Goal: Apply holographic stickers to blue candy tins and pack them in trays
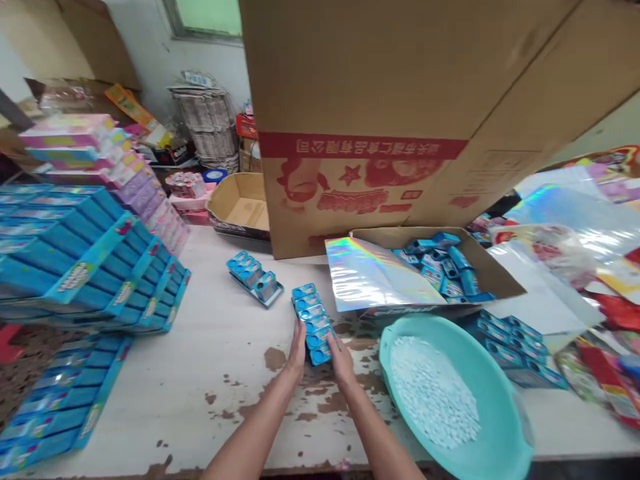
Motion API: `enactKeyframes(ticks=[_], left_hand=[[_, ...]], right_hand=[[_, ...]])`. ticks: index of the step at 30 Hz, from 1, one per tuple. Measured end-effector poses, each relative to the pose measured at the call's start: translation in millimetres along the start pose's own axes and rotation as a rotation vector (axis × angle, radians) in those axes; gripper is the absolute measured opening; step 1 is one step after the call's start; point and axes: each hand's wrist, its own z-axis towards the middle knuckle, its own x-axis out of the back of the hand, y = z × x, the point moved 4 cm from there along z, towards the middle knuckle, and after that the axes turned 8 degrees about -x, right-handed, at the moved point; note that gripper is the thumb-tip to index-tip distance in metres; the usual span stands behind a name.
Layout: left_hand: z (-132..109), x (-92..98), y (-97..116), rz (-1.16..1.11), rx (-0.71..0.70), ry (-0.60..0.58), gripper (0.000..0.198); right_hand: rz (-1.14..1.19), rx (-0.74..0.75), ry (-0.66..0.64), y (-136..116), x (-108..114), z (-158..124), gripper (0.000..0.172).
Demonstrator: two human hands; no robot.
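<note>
A row of small blue boxes (313, 319) stands on the worn white table, held from both sides. My left hand (299, 348) presses its left side and my right hand (341, 357) its right side, near the lower end. Up and to the left lies a blue tray (255, 277) with a few similar boxes in it. To the right, a turquoise basin (500, 407) holds many small pale pieces. Behind it, an open carton (500, 280) contains loose blue boxes, with a shiny silvery sheet (377, 273) across its left part.
Stacked blue display boxes (85, 267) fill the left side, with pink and purple boxes behind. A large cardboard box (360, 120) rises at the back. Grouped blue boxes (520, 347) sit right of the basin, near plastic packaging (610, 373).
</note>
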Motion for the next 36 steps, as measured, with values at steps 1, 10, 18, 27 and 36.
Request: enactKeyframes(ticks=[1,10,18,27,36], left_hand=[[0,-9.9,-3,-0.044,-0.019,-0.021,0.065],[-34,16.0,41,0.609,-0.211,0.301,0.059],[10,-157.9,93,1.396,-0.875,-0.509,0.033],[-3,-174.6,116,1.735,-1.045,-0.478,0.023],[6,-185.6,137,1.683,-0.652,-0.437,0.030]], right_hand=[[-0.008,0.015,-0.010,4,0,-3,0.040],[0.048,-0.088,-0.144,16,24,-43,0.046],[0.177,0.056,-0.055,-83,83,-27,0.043],[0.321,-0.003,-0.062,-112,106,-25,0.044],[0.471,-0.108,-0.194,-151,74,4,0.040]])
